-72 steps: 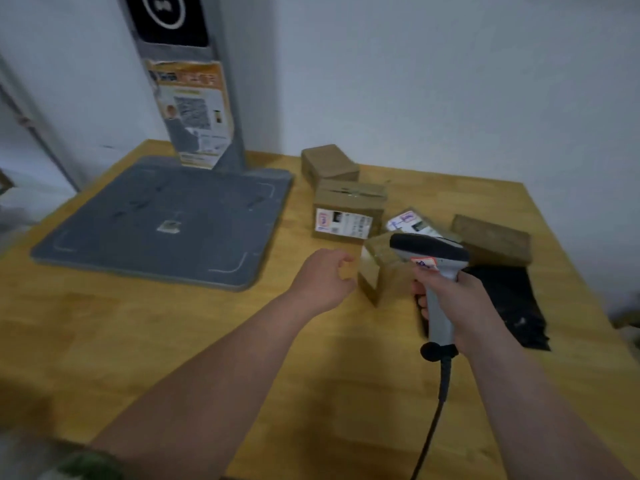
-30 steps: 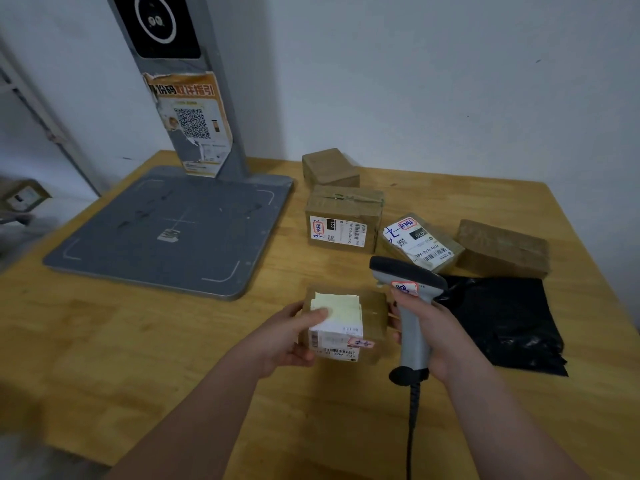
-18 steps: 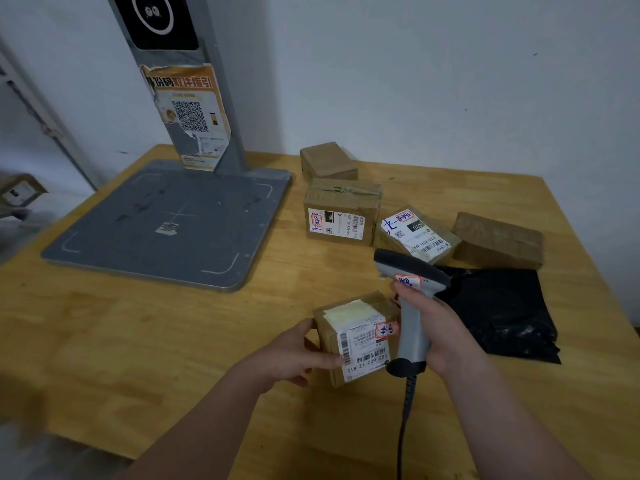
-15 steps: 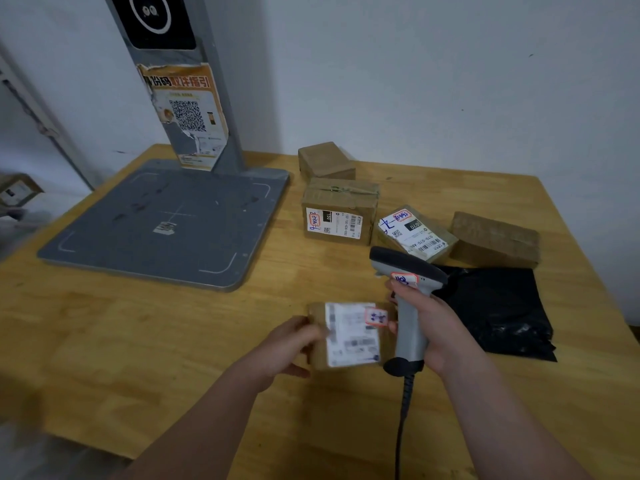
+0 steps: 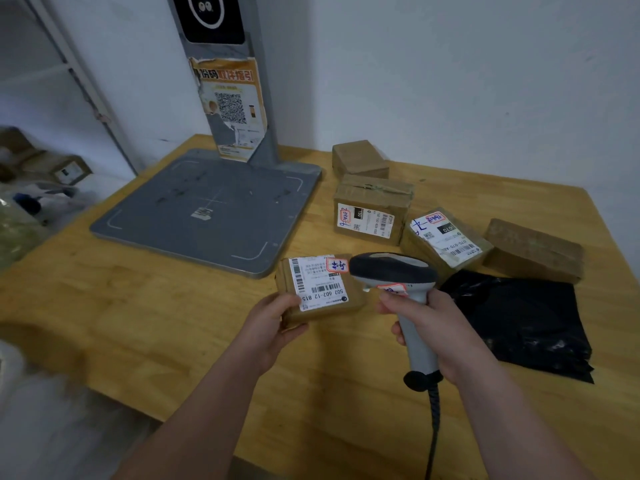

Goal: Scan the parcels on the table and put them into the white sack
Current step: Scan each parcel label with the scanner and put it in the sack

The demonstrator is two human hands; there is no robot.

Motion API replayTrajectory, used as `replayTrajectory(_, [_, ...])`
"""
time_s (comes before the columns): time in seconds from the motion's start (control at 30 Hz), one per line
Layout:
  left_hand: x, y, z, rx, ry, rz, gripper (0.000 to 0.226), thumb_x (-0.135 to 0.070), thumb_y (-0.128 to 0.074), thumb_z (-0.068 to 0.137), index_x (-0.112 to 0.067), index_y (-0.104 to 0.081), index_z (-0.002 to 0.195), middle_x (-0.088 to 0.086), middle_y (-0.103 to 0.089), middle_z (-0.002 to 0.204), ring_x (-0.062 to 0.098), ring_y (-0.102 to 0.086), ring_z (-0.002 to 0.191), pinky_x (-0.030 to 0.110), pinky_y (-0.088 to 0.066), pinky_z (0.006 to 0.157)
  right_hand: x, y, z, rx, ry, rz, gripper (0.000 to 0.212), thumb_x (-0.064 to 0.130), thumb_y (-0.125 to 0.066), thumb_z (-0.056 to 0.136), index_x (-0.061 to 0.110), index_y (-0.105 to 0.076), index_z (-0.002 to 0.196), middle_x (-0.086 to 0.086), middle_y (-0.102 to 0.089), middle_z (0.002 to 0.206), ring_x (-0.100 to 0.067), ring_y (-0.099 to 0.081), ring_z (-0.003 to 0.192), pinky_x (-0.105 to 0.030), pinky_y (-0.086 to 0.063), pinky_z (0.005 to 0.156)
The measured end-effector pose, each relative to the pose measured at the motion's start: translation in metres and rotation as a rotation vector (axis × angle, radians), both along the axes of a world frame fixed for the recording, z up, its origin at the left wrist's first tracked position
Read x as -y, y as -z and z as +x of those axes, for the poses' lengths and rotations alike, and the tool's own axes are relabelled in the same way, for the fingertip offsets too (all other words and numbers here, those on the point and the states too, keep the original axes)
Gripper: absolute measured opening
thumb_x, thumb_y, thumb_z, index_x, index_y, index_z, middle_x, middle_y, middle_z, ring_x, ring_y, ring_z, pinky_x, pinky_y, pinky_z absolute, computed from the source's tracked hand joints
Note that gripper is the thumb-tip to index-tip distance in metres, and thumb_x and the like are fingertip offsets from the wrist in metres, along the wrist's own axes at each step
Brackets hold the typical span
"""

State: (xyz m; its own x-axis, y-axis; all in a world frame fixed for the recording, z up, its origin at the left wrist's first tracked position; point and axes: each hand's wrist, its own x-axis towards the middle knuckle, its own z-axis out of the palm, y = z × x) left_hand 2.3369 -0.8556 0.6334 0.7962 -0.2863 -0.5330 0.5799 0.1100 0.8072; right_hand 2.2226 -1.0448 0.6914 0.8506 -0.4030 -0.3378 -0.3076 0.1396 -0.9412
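My left hand [image 5: 273, 322] grips a small brown parcel [image 5: 320, 289] by its near left corner, its white barcode label facing up. My right hand [image 5: 438, 332] holds the grey handheld scanner [image 5: 398, 275] by the handle, its dark head just right of the parcel. Several more brown parcels lie behind: one with a front label [image 5: 372, 211], a tilted one with a top label [image 5: 446, 239], a plain one at the back [image 5: 358, 159] and a flat one at the right [image 5: 533, 249]. A black plastic bag parcel [image 5: 519, 317] lies right of the scanner. No white sack is clearly in view.
A grey scanning platform [image 5: 207, 209] with an upright post [image 5: 235, 81] and QR poster stands at the table's back left. The wooden table [image 5: 121, 306] ends near me and at the left. Shelving and boxes [image 5: 65, 169] sit off to the left. The scanner cable [image 5: 433, 431] hangs down.
My left hand picked the small parcel off the table, drew it near and turned it label up. The scanner head now sits beside the label. The view shifted left.
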Motion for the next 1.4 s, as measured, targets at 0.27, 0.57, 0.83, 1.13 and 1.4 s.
replayTrajectory(0.27, [-0.046,-0.011,0.010,0.124,-0.118,0.013,0.042,-0.003,-0.058,0.090,-0.005,-0.050,0.131,0.009,-0.070,0.110,0.023,-0.065,0.105,0.040,-0.054,0.090,-0.043,-0.014,0.015,-0.042,-0.206,-0.164,0.015,0.024,-0.073,0.084,0.014,-0.070,0.094,-0.022,-0.069,0.097,-0.013,-0.054,0.057,-0.025,-0.046,0.053])
replayTrajectory(0.57, [-0.129,-0.022,0.014,0.171,-0.227,0.014,0.050,-0.003,-0.060,0.088,-0.006,-0.046,0.136,0.008,-0.070,0.110,0.020,-0.066,0.104,0.039,-0.054,0.092,-0.114,-0.036,0.036,-0.063,-0.311,-0.185,0.007,0.024,-0.072,0.086,0.018,-0.071,0.089,-0.003,-0.074,0.082,-0.011,-0.056,0.058,-0.023,-0.047,0.052])
replayTrajectory(0.83, [-0.225,-0.026,0.015,0.172,-0.337,0.000,0.056,0.000,-0.061,0.085,-0.008,-0.042,0.138,0.009,-0.069,0.112,0.019,-0.065,0.103,0.035,-0.054,0.087,-0.204,-0.043,0.049,-0.070,-0.435,-0.171,0.007,0.024,-0.071,0.086,0.019,-0.072,0.091,-0.005,-0.075,0.082,-0.009,-0.056,0.054,-0.023,-0.046,0.052])
replayTrajectory(1.13, [-0.330,-0.024,0.014,0.191,-0.447,0.021,0.056,0.000,-0.063,0.083,-0.010,-0.046,0.135,0.010,-0.068,0.116,0.021,-0.065,0.106,0.034,-0.054,0.084,-0.294,-0.047,0.058,-0.026,-0.497,-0.177,0.015,0.028,-0.072,0.085,0.020,-0.072,0.097,-0.005,-0.075,0.082,-0.012,-0.057,0.059,-0.028,-0.045,0.056])
replayTrajectory(1.4, [-0.422,-0.034,0.001,0.261,-0.532,0.088,0.039,0.000,-0.060,0.087,-0.009,-0.054,0.124,0.010,-0.070,0.112,0.022,-0.070,0.099,0.035,-0.056,0.088,-0.374,-0.038,0.065,-0.012,-0.583,-0.147,0.016,0.028,-0.071,0.085,0.019,-0.071,0.098,-0.006,-0.075,0.087,-0.012,-0.057,0.058,-0.029,-0.045,0.058])
